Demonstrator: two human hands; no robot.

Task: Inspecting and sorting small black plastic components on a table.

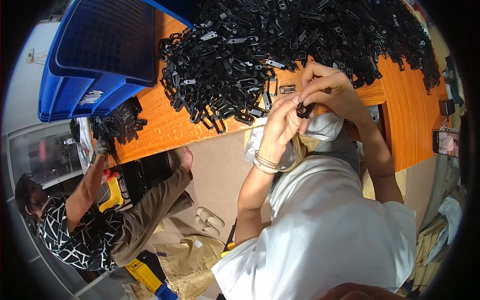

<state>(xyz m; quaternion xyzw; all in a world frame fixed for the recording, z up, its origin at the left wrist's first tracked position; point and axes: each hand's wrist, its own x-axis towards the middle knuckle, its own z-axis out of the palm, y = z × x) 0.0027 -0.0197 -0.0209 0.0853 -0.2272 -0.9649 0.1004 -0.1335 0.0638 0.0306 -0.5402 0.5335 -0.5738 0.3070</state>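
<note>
Just past the table's near edge, a small black plastic part [304, 110] is pinched between the fingertips of my two hands. My left hand [283, 122], with bracelets at the wrist, grips it from the left. From the right, the bent fingers of my right hand [332, 92] close on its upper end; exactly what they pinch is partly hidden. A loose black clip-like piece [287, 89] lies on the wood beside my left fingers. Beyond the hands spreads a big heap of similar black plastic pieces [215, 75].
Blue plastic crates [100, 55] stand on the orange wooden table [150, 120] at the left. A co-worker [82, 225] sits there, a gloved hand at a smaller black pile [120, 122]. A phone [446, 143] stands at the right edge. Slippers [210, 221] and brown paper [190, 262] lie on the floor.
</note>
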